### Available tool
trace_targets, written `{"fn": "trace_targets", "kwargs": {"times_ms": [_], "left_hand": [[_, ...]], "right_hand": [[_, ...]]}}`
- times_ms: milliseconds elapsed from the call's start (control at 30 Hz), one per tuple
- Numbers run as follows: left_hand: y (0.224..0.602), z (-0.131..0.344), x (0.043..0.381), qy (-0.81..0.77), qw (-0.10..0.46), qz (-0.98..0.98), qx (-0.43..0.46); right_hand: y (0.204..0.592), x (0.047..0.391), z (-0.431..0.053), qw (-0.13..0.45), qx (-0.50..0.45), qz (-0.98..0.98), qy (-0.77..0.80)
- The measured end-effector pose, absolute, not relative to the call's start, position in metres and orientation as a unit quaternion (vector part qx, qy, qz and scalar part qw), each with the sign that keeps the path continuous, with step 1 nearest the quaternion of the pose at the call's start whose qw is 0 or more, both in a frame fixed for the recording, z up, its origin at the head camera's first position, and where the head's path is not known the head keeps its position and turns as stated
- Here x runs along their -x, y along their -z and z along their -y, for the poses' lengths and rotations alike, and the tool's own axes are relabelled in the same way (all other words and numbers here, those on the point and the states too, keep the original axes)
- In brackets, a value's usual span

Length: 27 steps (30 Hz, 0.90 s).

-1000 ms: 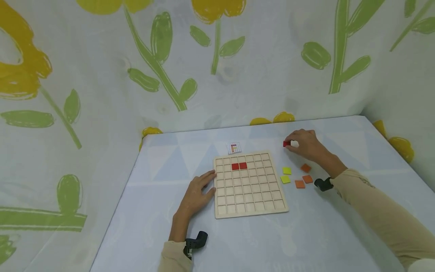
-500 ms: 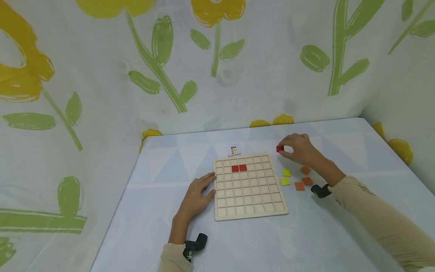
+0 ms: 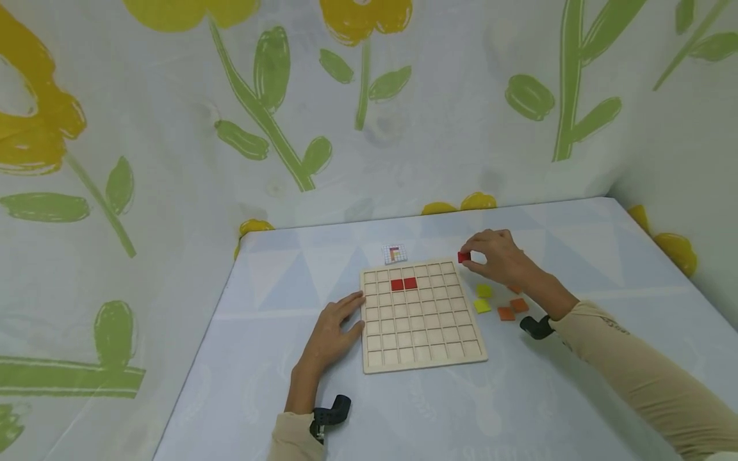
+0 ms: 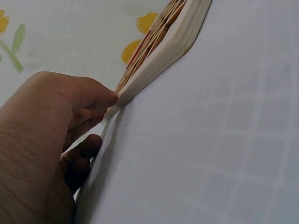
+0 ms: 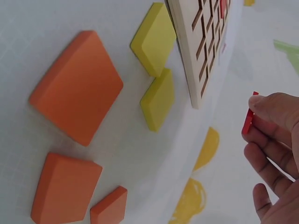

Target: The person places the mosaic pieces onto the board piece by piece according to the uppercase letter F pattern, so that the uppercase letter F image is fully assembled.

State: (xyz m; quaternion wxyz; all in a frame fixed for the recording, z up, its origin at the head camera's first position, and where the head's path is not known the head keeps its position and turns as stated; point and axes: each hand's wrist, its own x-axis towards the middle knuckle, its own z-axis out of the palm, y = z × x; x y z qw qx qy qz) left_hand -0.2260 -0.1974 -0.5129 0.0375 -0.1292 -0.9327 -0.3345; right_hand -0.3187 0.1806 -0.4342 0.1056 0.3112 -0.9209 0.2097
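A wooden grid board (image 3: pixel 425 320) lies on the table with two red tiles (image 3: pixel 403 283) side by side in its second row from the far edge. My left hand (image 3: pixel 333 326) rests against the board's left edge, thumb and fingertips touching the rim; in the left wrist view the fingers (image 4: pixel 96 93) meet the board's side. Between thumb and fingers, my right hand (image 3: pixel 496 256) pinches a red square tile (image 3: pixel 464 257) just off the board's far right corner. In the right wrist view that red tile (image 5: pixel 250 113) appears edge-on.
Right of the board lie two yellow tiles (image 3: pixel 483 298) and several orange tiles (image 3: pixel 507 314), partly under the right forearm. A small pattern card (image 3: pixel 394 253) sits beyond the board's far edge. Flower-printed cloth (image 3: pixel 380 160) walls the table's back.
My right hand has moved left and slightly nearer with the red tile, up to the board's far right corner. The left hand has stayed at the board's edge.
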Motion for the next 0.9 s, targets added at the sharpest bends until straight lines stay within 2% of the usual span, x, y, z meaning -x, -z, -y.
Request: {"fn": "trace_targets", "kwargs": {"times_ms": [900], "left_hand": [[0.511, 0.200, 0.226, 0.331, 0.040, 0.933, 0.134]], "right_hand": [[0.442, 0.315, -0.152, 0.101, -0.343, 0.912, -0.202]]}}
